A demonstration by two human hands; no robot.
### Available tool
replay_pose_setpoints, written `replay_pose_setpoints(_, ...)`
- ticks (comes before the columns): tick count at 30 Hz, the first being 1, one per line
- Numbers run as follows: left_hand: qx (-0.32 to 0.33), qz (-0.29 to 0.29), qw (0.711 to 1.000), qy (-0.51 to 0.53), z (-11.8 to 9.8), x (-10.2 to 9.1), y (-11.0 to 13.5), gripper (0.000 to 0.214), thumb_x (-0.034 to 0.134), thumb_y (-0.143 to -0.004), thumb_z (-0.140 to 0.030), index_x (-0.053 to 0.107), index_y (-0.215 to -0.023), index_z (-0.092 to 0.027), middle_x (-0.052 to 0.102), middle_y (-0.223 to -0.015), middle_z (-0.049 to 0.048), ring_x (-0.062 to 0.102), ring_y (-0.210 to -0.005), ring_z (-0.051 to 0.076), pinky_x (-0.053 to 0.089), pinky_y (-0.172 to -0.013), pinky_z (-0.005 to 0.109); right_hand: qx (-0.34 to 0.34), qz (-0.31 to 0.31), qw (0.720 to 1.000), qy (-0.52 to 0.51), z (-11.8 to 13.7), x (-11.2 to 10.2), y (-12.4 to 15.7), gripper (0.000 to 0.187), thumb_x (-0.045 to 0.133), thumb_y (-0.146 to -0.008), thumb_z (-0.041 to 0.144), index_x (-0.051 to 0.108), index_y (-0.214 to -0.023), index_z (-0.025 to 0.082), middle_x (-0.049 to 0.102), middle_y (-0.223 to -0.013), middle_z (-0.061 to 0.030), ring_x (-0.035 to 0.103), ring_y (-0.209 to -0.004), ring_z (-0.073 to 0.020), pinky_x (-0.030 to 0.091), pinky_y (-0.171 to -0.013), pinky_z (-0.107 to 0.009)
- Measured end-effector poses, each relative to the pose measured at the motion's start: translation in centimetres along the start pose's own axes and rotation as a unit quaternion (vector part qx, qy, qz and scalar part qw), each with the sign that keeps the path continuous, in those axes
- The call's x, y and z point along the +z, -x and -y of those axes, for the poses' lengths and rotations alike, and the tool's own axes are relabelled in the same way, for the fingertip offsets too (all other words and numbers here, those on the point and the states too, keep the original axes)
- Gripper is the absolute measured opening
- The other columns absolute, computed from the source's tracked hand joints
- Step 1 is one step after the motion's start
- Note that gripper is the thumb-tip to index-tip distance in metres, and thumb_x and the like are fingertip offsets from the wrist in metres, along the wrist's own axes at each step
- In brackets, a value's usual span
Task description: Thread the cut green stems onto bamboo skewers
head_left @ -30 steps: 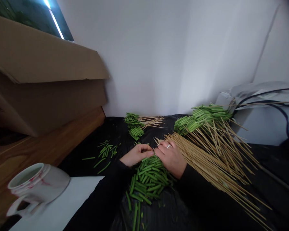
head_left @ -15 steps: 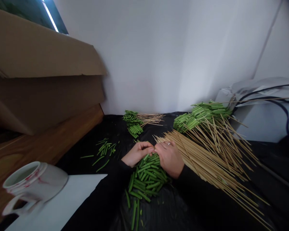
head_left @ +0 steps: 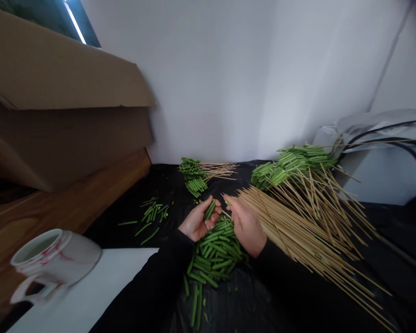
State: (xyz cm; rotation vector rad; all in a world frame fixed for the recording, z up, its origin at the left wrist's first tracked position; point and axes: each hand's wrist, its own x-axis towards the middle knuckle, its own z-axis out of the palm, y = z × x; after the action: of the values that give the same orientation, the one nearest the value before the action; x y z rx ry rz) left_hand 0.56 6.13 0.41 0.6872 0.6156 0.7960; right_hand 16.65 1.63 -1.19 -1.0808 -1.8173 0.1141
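Note:
A heap of cut green bean pieces (head_left: 215, 252) lies on black plastic sheeting (head_left: 270, 296) just in front of me. My left hand (head_left: 198, 221) is raised a little above the heap, fingers curled around a few bean pieces (head_left: 210, 209). My right hand (head_left: 245, 223) sits beside it, fingertips pinched close to the left hand; what it holds is too small to make out. A big fan of bare bamboo skewers (head_left: 305, 231) spreads out to the right of my right hand.
Finished bean skewers lie at the back in a small bundle (head_left: 194, 178) and a larger pile (head_left: 291, 164). Loose bean bits (head_left: 151, 216) are scattered left. A white mug (head_left: 52, 263) stands at the left near a cardboard box (head_left: 62, 106). A white appliance with cables (head_left: 384, 157) is at the right.
My left hand has lifted off the heap and turned palm-up with bean pieces in its fingers. My right hand has risen slightly and tilted toward it.

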Motion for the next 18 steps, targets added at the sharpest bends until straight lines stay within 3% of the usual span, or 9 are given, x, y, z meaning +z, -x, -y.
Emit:
replay_pose_setpoints(4, -0.066, 0.002, 0.996, -0.066, 0.6, 0.2, 0.0, 0.046, 0.045, -0.091, -0.054, 0.055, -0.071, -0.013, 0.047, -0.047, -0.002, 0.029, -0.032, 0.002, 0.02, -0.031, 0.011, -0.09, 0.047, 0.988, 0.12, 0.7, -0.3, 0.3, 0.038, 0.036, -0.096, 0.018, 0.054, -0.13, 0.016, 0.066, -0.095, -0.0098, 0.06, -0.088, -0.021, 0.046, -0.077, -0.032)
replay_pose_setpoints(8, -0.103, 0.004, 0.991, -0.088, 0.8, 0.0, -0.1, 0.049, 0.051, -0.086, -0.059, 0.048, -0.064, -0.015, 0.044, -0.041, -0.0039, 0.026, -0.03, 0.002, 0.018, -0.031, 0.011, -0.136, 0.061, 0.968, 0.201, 1.3, -0.5, 0.3, 0.036, 0.041, -0.097, 0.024, 0.059, -0.126, 0.013, 0.066, -0.089, -0.0099, 0.058, -0.084, -0.0223, 0.044, -0.075, -0.033)
replay_pose_setpoints(13, -0.033, 0.01, 0.993, -0.115, 0.9, 0.0, -0.1, 0.032, 0.073, -0.075, -0.039, 0.054, -0.076, -0.014, 0.046, -0.051, -0.0066, 0.035, -0.036, 0.002, 0.017, -0.032, 0.009, -0.111, 0.05, 0.98, 0.155, 2.2, -1.3, -0.2, 0.031, 0.041, -0.097, 0.025, 0.062, -0.118, 0.016, 0.066, -0.095, -0.0095, 0.059, -0.09, -0.0213, 0.045, -0.079, -0.033)
replay_pose_setpoints(18, 0.024, -0.008, 0.991, -0.13, 0.3, 0.1, 0.2, 0.031, 0.08, -0.07, -0.03, 0.059, -0.084, -0.012, 0.056, -0.068, -0.0012, 0.036, -0.041, -0.001, 0.016, -0.034, 0.009, -0.027, 0.056, 0.99, 0.129, -0.5, -5.2, -1.0, 0.026, 0.042, -0.097, 0.028, 0.065, -0.105, 0.019, 0.069, -0.098, -0.0081, 0.062, -0.092, -0.0197, 0.046, -0.082, -0.031)
